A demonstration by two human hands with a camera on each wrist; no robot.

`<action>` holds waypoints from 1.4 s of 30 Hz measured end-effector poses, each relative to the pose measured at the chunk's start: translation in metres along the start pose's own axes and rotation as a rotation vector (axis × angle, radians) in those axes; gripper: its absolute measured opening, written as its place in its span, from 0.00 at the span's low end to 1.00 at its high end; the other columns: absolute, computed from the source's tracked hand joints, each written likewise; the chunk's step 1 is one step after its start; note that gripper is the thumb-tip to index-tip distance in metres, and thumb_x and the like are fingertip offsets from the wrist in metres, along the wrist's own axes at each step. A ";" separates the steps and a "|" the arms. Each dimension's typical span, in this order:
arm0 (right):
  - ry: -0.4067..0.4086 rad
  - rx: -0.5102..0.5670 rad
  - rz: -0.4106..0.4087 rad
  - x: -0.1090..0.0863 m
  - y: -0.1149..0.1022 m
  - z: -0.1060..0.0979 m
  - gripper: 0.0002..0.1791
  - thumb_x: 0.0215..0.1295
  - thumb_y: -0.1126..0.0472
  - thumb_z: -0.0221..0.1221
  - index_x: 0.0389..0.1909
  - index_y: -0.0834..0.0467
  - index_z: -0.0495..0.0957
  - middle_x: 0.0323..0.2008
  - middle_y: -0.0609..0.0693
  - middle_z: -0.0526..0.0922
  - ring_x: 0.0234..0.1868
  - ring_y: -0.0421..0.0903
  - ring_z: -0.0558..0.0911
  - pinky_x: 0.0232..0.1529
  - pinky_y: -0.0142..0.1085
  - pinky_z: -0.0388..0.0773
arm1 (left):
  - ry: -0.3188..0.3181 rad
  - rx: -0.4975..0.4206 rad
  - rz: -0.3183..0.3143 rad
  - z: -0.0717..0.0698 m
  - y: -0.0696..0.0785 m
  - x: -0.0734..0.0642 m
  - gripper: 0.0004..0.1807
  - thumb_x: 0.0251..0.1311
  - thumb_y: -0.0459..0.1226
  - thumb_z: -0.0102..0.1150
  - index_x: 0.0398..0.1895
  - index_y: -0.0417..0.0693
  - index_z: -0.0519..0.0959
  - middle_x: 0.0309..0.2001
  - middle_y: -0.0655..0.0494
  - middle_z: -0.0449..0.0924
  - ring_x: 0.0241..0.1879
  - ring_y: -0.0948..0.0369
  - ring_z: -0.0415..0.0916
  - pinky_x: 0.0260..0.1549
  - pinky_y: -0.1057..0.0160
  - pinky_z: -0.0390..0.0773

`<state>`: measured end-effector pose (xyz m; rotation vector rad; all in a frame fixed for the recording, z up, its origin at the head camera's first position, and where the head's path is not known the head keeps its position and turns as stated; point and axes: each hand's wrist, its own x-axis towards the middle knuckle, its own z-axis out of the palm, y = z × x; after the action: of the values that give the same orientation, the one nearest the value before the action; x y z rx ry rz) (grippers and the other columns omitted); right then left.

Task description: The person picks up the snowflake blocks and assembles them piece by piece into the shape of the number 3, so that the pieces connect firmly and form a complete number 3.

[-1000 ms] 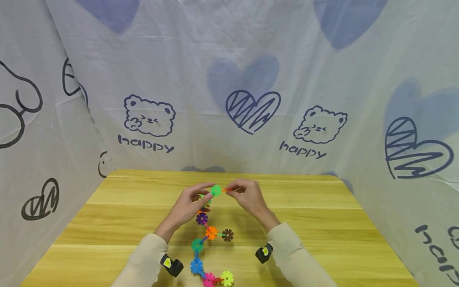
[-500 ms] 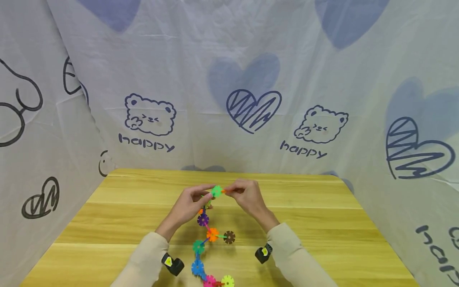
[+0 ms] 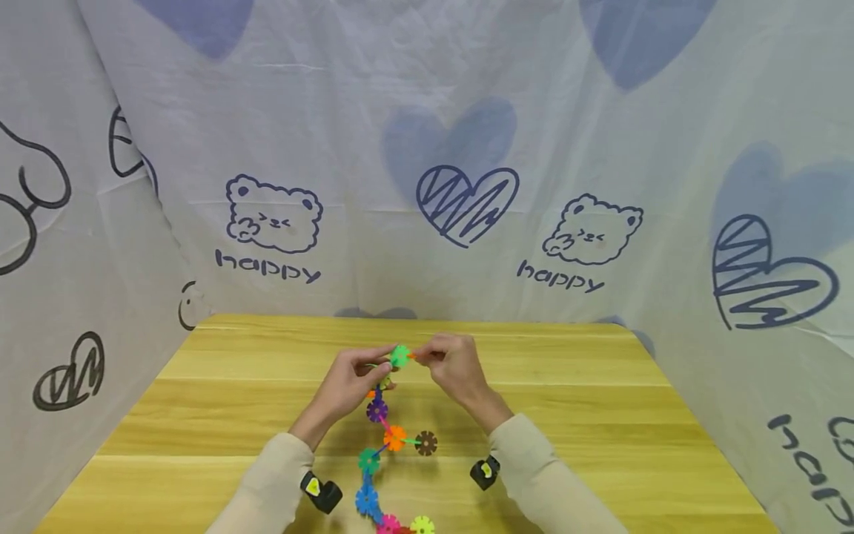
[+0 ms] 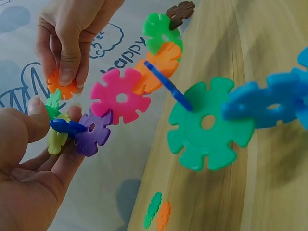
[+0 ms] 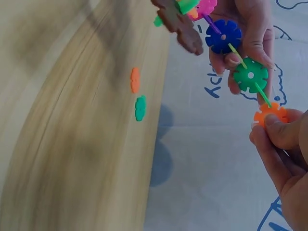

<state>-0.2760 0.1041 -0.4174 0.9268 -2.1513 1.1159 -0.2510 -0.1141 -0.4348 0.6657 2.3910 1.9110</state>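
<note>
My left hand point(image 3: 350, 382) holds the upper end of a chain of colourful notched plastic interlocking discs, its thumb at a light green disc point(image 3: 400, 356). My right hand point(image 3: 457, 367) pinches an orange disc point(image 5: 269, 114) between thumb and fingers, its edge meeting the light green disc's edge. From the left hand the chain runs down through a purple disc point(image 4: 92, 133), a pink disc point(image 4: 121, 96) and a teal disc point(image 4: 210, 124) to a blue disc point(image 3: 366, 500). A brown disc point(image 3: 426, 443) ends a side branch. Part of the yellow disc point(image 4: 58, 137) is hidden by the fingers.
On the wooden table point(image 3: 567, 415) lie a loose orange disc point(image 5: 135, 80) and a loose green disc point(image 5: 140, 108), near the far edge. A white printed cloth point(image 3: 373, 245) hangs behind and at both sides. Below, a pink disc point(image 3: 388, 525) and a yellow-green disc point(image 3: 422, 526) reach the frame's bottom.
My right hand has moved slightly left, bringing the orange disc up against the light green one. The lower chain has shifted slightly down in the head view; my left hand keeps its hold.
</note>
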 end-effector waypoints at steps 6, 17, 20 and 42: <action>0.005 -0.071 -0.059 0.004 -0.008 0.001 0.08 0.56 0.77 0.70 0.23 0.63 0.90 0.21 0.55 0.87 0.20 0.44 0.82 0.23 0.26 0.75 | 0.012 -0.040 0.001 -0.002 -0.004 -0.001 0.21 0.74 0.29 0.55 0.68 0.34 0.74 0.55 0.28 0.82 0.42 0.47 0.89 0.45 0.60 0.89; -0.047 -0.186 -0.085 0.004 -0.017 0.006 0.08 0.56 0.77 0.68 0.24 0.62 0.89 0.22 0.54 0.88 0.24 0.47 0.86 0.30 0.31 0.85 | 0.048 -0.039 -0.024 -0.004 -0.009 -0.006 0.22 0.73 0.29 0.57 0.68 0.36 0.75 0.57 0.29 0.81 0.41 0.51 0.90 0.44 0.60 0.89; -0.049 -0.176 -0.089 0.003 -0.016 0.007 0.09 0.56 0.78 0.67 0.24 0.63 0.89 0.22 0.54 0.88 0.23 0.47 0.86 0.30 0.32 0.86 | 0.052 -0.013 -0.039 -0.003 -0.007 -0.007 0.22 0.72 0.30 0.58 0.67 0.37 0.76 0.56 0.30 0.82 0.40 0.52 0.90 0.44 0.62 0.88; -0.059 0.020 -0.005 0.016 0.001 0.013 0.02 0.60 0.73 0.70 0.32 0.64 0.89 0.31 0.57 0.91 0.29 0.49 0.89 0.34 0.28 0.86 | 0.055 0.189 -0.077 -0.019 0.013 0.001 0.25 0.69 0.44 0.66 0.66 0.50 0.78 0.56 0.39 0.85 0.46 0.51 0.88 0.47 0.53 0.87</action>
<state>-0.2886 0.0883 -0.4131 0.9847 -2.1874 1.1226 -0.2527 -0.1297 -0.4175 0.5241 2.6128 1.7119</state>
